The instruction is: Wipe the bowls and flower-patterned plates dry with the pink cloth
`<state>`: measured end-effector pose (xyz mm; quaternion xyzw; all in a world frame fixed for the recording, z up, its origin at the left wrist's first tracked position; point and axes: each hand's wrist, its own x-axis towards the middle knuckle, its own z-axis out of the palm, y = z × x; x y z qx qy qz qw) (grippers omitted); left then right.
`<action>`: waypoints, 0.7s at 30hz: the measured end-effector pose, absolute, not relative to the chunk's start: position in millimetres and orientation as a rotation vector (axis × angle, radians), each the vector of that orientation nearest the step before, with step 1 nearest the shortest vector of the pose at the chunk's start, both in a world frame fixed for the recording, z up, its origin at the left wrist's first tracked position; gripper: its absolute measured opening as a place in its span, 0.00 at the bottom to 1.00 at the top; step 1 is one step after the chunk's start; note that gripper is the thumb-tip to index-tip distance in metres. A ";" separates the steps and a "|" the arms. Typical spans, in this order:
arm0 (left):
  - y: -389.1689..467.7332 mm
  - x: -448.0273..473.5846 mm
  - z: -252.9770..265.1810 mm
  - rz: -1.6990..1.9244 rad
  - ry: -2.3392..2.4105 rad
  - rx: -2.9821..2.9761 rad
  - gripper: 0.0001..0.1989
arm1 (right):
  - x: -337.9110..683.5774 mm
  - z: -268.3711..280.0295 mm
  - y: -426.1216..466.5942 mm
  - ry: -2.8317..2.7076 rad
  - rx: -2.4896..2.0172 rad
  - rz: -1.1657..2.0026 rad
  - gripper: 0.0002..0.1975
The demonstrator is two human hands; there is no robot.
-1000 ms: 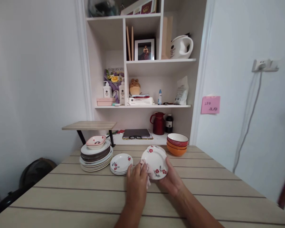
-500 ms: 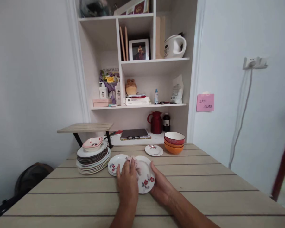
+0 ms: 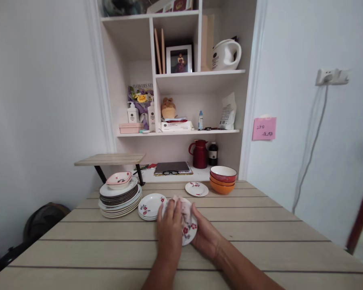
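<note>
My right hand [image 3: 208,235] grips a white plate [image 3: 191,238] with red flowers by its right edge, thumb on the rim. The plate is tilted toward me above the table. My left hand [image 3: 170,227] presses a pale pink cloth [image 3: 185,210] against the plate's face, covering its left side. Left of the hands, a small stack of matching flowered plates [image 3: 151,204] lies on the table. Another flowered plate [image 3: 196,189] lies by itself behind the hands.
At the left stands a tall stack of plates [image 3: 121,210] topped by a pink-rimmed dish [image 3: 119,179], near a low wooden stand [image 3: 110,159]. Stacked bowls [image 3: 223,186] sit at the back right. Behind are a red jug [image 3: 200,155] and shelves on the wooden table's [image 3: 260,229] far side.
My left hand has slid the cloth rightward across the plate, covering more of its face. My right hand still holds the plate's edge. The view has shifted slightly.
</note>
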<state>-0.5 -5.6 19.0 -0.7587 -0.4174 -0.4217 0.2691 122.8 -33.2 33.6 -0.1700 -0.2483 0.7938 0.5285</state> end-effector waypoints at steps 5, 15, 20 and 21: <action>-3.0 -3.4 14.8 -1.063 -1.336 -2.001 0.21 | 126.0 34.8 -29.2 -0.646 -0.347 1.905 0.32; -10.1 12.6 12.2 -1.100 -0.964 -2.142 0.25 | 135.4 34.4 -31.8 -0.570 -0.355 1.953 0.29; -4.4 -0.9 21.1 -1.064 -1.391 -1.955 0.25 | 119.3 36.0 -31.5 -0.582 -0.317 1.933 0.30; -4.0 -1.5 19.8 -1.042 -1.413 -1.962 0.25 | 121.1 36.1 -29.6 -0.570 -0.316 1.918 0.29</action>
